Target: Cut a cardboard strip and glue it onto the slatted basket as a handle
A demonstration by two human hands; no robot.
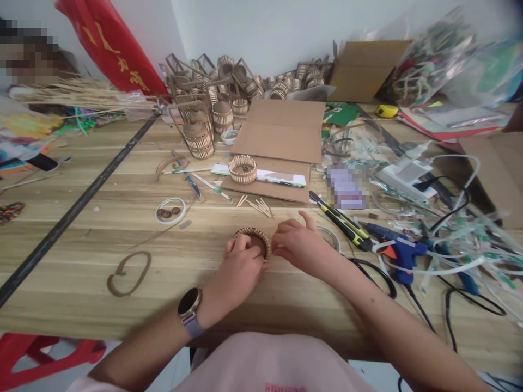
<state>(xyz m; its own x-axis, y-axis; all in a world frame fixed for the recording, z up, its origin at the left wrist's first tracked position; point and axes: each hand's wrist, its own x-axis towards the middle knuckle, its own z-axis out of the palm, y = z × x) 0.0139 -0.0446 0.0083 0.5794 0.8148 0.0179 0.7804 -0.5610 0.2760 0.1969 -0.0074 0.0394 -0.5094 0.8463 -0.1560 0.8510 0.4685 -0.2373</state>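
Observation:
On the table in front of me, my left hand (245, 261) grips a small round basket (267, 239) edged with short light sticks; its fingers reach inside over the brown base. My right hand (300, 245) is at the basket's right side, its thumb and fingers drawn together by the rim. Whatever those fingertips pinch is too small to make out. Just beyond the basket lie several loose short sticks (261, 207). A similar stick-walled ring (243, 170) rests farther back on a white strip. Partly behind my right forearm is a tape roll (329, 238).
To the right are a utility knife (341, 220), a blue glue gun (402, 250) with cables, and a power strip (406, 177). Cardboard (281, 130) and finished miniature baskets (198, 139) stand behind. Leftward lie a white ring (170, 210) around brown discs and a curled strip (128, 274).

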